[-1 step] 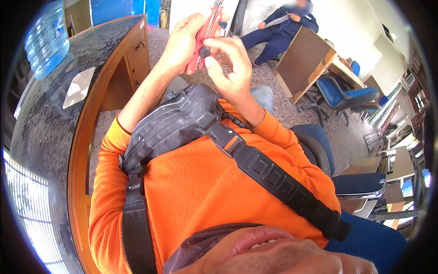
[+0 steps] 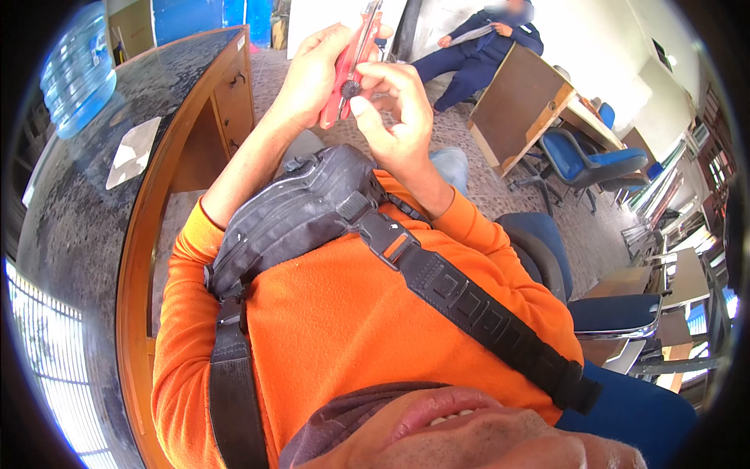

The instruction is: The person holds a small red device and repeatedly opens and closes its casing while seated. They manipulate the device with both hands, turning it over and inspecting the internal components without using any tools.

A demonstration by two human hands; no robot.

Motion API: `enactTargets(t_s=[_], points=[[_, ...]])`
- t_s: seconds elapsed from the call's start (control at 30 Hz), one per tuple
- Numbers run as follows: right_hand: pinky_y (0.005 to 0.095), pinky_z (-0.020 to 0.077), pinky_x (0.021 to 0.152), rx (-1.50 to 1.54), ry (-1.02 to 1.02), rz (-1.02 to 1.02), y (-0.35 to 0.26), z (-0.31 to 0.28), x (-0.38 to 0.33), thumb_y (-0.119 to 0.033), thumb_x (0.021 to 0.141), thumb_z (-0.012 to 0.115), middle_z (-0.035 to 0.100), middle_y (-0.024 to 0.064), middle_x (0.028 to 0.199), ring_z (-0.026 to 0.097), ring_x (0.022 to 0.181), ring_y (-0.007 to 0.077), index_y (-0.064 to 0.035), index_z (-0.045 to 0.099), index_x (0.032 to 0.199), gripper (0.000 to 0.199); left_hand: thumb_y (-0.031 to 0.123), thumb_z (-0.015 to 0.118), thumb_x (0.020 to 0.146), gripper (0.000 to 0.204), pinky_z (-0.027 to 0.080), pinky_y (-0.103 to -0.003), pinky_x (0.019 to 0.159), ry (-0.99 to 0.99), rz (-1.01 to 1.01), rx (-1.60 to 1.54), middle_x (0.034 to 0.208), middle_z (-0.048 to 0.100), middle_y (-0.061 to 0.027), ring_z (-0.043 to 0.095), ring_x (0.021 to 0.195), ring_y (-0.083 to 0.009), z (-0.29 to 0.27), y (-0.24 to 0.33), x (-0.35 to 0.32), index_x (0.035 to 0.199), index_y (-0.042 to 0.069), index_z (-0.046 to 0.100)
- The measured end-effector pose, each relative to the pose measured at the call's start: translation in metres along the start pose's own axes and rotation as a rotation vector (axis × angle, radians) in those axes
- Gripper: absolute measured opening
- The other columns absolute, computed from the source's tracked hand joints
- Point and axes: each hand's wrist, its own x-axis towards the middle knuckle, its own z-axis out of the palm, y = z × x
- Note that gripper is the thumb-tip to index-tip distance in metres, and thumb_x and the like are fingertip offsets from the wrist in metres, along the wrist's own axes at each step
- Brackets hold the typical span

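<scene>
In front of my chest I hold up a red utility knife [image 2: 339,98] with a metal channel along its body and a ridged black knob [image 2: 351,89] near its lower end. My left hand [image 2: 314,76] is closed round the red body from the left, with fingertips showing past its far side. The bent thumb and index finger of my right hand [image 2: 402,117] close in on the black knob from the right. Whether a blade sticks out cannot be seen, as the knife's upper end meets the picture's edge.
A dark-topped wooden desk [image 2: 74,199] runs along my left, bearing a large blue water bottle [image 2: 78,74] and a pale torn sheet [image 2: 133,152]. Beyond, a person in dark blue [image 2: 480,51] sits near a wooden desk [image 2: 512,109]. Blue chairs [image 2: 582,160] stand on the right.
</scene>
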Motion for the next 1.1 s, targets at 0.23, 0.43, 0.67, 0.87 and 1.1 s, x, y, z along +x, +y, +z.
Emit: enactTargets(t_s=[0.23, 0.43, 0.67, 0.87, 1.1], points=[[0.0249, 0.0566, 0.068, -0.095, 0.053, 0.082, 0.003, -0.002, -0.002, -0.002, 0.081, 0.079, 0.057, 0.0087, 0.112, 0.064, 0.086, 0.0133, -0.0011, 0.063, 0.111, 0.034, 0.032, 0.044, 0.107, 0.044, 0.049, -0.025, 0.068, -0.030, 0.077, 0.033, 0.083, 0.064, -0.0031, 0.058, 0.072, -0.0095, 0.011, -0.005, 0.007, 0.121, -0.002, 0.068], [0.0223, 0.0557, 0.060, -0.118, 0.079, 0.087, -0.004, -0.001, -0.002, 0.000, 0.079, 0.079, 0.058, 0.0053, 0.098, 0.063, 0.081, 0.0110, -0.0043, 0.066, 0.107, 0.032, 0.033, 0.044, 0.107, 0.045, 0.049, -0.025, 0.067, 0.016, 0.096, 0.030, 0.082, 0.062, -0.0028, 0.056, 0.070, -0.0097, 0.017, -0.005, 0.006, 0.120, -0.002, 0.068], [0.0239, 0.0577, 0.064, -0.045, 0.012, 0.071, -0.006, -0.006, -0.006, 0.001, 0.080, 0.077, 0.056, 0.0073, 0.107, 0.064, 0.085, 0.0137, -0.0042, 0.065, 0.110, 0.032, 0.031, 0.044, 0.106, 0.042, 0.048, -0.024, 0.067, 0.020, 0.110, 0.098, 0.084, 0.063, -0.0027, 0.057, 0.073, -0.0090, 0.021, -0.001, 0.002, 0.120, 0.000, 0.069], [0.0263, 0.0597, 0.069, -0.025, 0.042, 0.105, -0.008, -0.001, -0.010, 0.000, 0.082, 0.075, 0.056, 0.0093, 0.110, 0.064, 0.090, 0.0156, -0.0037, 0.065, 0.111, 0.031, 0.034, 0.045, 0.107, 0.043, 0.046, -0.023, 0.069, 0.067, 0.116, 0.080, 0.083, 0.062, -0.0021, 0.056, 0.074, -0.0084, 0.022, -0.002, 0.002, 0.118, 0.001, 0.070], [0.0278, 0.0581, 0.069, -0.023, 0.124, 0.085, -0.003, 0.011, -0.012, -0.005, 0.087, 0.074, 0.059, 0.0107, 0.106, 0.065, 0.088, 0.0169, -0.0015, 0.063, 0.106, 0.023, 0.041, 0.041, 0.109, 0.047, 0.043, -0.023, 0.068, 0.183, 0.212, 0.144, 0.081, 0.057, -0.0001, 0.050, 0.074, -0.0075, 0.030, -0.002, -0.006, 0.120, 0.002, 0.065]])
